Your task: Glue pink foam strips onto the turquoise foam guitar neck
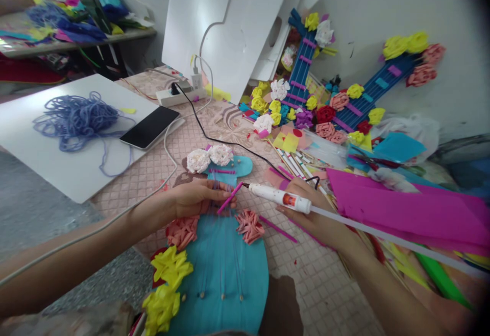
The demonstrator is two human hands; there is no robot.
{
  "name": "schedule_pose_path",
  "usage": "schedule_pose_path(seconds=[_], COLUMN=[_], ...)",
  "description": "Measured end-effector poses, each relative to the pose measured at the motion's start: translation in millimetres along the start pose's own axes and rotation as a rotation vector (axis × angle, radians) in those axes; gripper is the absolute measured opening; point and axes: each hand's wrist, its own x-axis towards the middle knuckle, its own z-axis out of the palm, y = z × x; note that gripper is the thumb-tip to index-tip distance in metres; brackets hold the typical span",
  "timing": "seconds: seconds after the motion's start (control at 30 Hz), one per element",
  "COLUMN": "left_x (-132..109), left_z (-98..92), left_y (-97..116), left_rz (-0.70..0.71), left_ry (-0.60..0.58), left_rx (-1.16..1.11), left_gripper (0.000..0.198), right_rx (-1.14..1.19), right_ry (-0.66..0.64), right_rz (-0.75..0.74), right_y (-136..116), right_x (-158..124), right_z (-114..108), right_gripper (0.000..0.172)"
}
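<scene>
Pinched in my left hand [199, 196] is a thin magenta strip [228, 199], held slanted above the neck of a blue paper guitar [229, 264]. My right hand [310, 200] grips a white hot glue gun [277, 196], its dark nozzle at the strip's upper end. A long white glue stick [363, 226] sticks out of the gun's back. Strings run down the guitar's body to small beads. Yellow paper flowers [163, 305], salmon paper flowers [249, 226] and white paper flowers [209, 157] decorate it. The neck is partly hidden behind my left hand.
Two decorated dark blue guitars [300, 70] lean at the back wall. A phone [150, 127] and blue yarn [78, 119] lie on a white board [72, 177]. A white cable [168, 172] crosses my left forearm from a power strip [179, 95]. Magenta paper [406, 211] lies at right.
</scene>
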Motion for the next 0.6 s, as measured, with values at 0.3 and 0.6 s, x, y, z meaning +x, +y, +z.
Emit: schedule_pose_path(seconds=[0.3,0.6], left_x=[-0.7,0.8], left_z=[-0.4,-1.6], left_y=[-0.9,-0.8], left_rz=[0.001,0.006], left_ry=[0.004,-0.021], left_rx=[0.009,0.059], left_gripper=[0.017,0.017], right_rx=[-0.009,0.044], right_ry=[0.005,-0.011], right_rz=[0.004,-0.016], right_y=[-3.1,-11.0], right_x=[-1.7,-2.3], right_z=[1.6,0.8], right_gripper=[0.024,0.027])
